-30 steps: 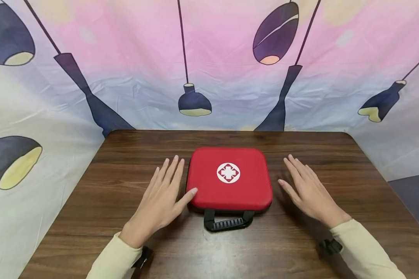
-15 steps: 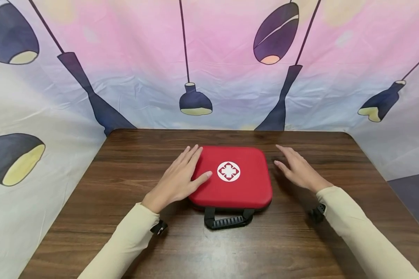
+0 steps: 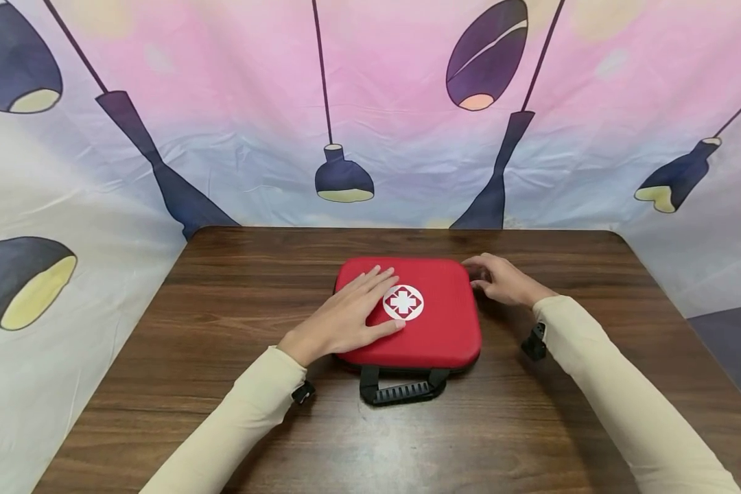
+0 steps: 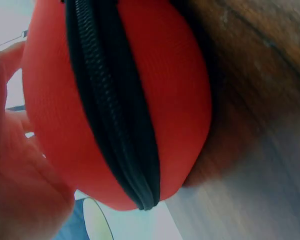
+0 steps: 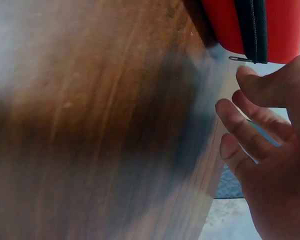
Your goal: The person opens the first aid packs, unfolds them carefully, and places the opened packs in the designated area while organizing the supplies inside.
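A red zippered first-aid case (image 3: 438, 336) with a white cross emblem lies flat on the table, its black handle (image 3: 407, 393) toward me. Across the left part of its lid rests my left hand (image 3: 346, 319), fingers extended. The left wrist view shows the black zipper (image 4: 110, 100) running along the case's side, apparently closed. My right hand (image 3: 503, 280) is at the far right corner, fingers loosely bent. In the right wrist view a metal zipper pull (image 5: 240, 59) sticks out just beyond the right thumb (image 5: 255, 85); nothing is visibly held between the fingers.
The dark wood-grain table (image 3: 222, 309) extends around the case on all sides. Behind it hangs a pastel cloth backdrop (image 3: 253, 171) printed with dark lamps, reaching the table's back edge. Each wrist wears a small black device (image 3: 534, 342).
My left hand has moved right from beside the case onto its lid. The right hand has moved left and away from me to the far right corner. The case stays put.
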The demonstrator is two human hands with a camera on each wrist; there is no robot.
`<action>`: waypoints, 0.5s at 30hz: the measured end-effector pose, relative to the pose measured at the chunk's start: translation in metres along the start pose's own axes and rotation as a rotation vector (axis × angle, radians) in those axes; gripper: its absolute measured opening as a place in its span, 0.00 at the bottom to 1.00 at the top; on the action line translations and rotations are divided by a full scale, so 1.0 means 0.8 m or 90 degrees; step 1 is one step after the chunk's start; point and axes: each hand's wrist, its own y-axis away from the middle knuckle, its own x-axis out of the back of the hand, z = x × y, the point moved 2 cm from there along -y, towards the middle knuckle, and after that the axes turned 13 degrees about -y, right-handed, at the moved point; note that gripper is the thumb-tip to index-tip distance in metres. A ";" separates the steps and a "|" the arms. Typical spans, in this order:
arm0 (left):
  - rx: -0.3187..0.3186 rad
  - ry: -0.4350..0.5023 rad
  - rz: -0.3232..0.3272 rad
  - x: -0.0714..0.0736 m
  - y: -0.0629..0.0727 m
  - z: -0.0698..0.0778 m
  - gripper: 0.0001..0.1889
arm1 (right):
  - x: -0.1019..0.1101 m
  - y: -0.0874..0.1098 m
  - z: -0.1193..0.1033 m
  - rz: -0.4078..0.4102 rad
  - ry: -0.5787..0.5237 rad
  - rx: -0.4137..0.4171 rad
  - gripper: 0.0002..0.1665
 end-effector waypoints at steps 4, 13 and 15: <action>-0.008 0.006 -0.024 -0.004 0.001 0.002 0.46 | -0.002 -0.013 0.002 -0.015 -0.022 -0.008 0.22; -0.035 -0.019 -0.070 -0.010 0.005 0.006 0.55 | -0.006 -0.033 0.009 -0.008 -0.044 0.016 0.23; -0.044 -0.035 -0.073 -0.012 0.005 0.008 0.56 | -0.007 -0.035 0.011 -0.006 -0.053 0.014 0.20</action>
